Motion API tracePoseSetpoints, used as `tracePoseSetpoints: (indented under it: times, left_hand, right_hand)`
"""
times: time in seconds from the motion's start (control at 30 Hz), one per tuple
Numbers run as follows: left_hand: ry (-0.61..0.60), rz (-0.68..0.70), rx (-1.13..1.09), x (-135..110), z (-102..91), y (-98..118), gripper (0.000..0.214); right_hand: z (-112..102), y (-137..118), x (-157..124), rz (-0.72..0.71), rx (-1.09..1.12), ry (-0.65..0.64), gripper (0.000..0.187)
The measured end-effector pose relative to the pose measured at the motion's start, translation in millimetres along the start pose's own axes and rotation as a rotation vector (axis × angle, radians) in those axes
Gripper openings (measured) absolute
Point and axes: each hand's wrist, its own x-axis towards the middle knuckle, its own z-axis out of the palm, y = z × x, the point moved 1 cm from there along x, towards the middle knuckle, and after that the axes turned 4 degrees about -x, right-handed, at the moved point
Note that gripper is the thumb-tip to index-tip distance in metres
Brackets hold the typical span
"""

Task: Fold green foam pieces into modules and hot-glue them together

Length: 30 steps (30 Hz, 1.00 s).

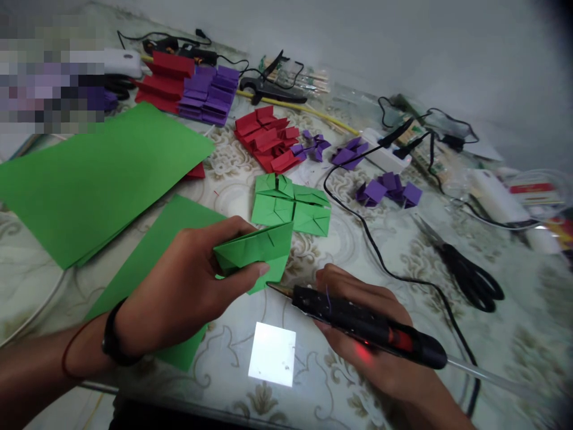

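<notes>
A folded piece of green paper (255, 251) is pinched between the thumb and fingers of my left hand (201, 280). My right hand (362, 340) grips a black glue gun (358, 322) with a red switch and a clear glue stick in its rear end. The gun's metal tip meets or nearly meets the lower edge of the folded paper; I cannot tell whether they touch. Just behind lie flat folded green pieces (293, 206) with creased squares. A green paper strip (161, 257) lies partly under my left hand and wrist.
Large green sheets (102, 173) lie at the left. Red folded paper (266, 137) and purple folded pieces (389, 189) sit further back. Black scissors (468, 272) rest at the right. A black cord (371, 236) runs from a white power strip (387, 152) past my right hand.
</notes>
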Motion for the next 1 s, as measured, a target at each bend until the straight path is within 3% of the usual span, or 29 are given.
tracePoseSetpoints:
  times: [0.4, 1.0]
  left_hand:
    - [-0.004, -0.082, -0.023, -2.1, 0.5, 0.6, 0.016]
    - [0.005, -0.023, -0.048, -0.8, -3.2, 5.6, 0.008]
  right_hand:
    - [-1.8, 2.1, -1.1, 0.013, -0.018, 0.014, 0.023]
    - [-6.6, 1.0, 0.5, 0.047, -0.010, 0.019, 0.022]
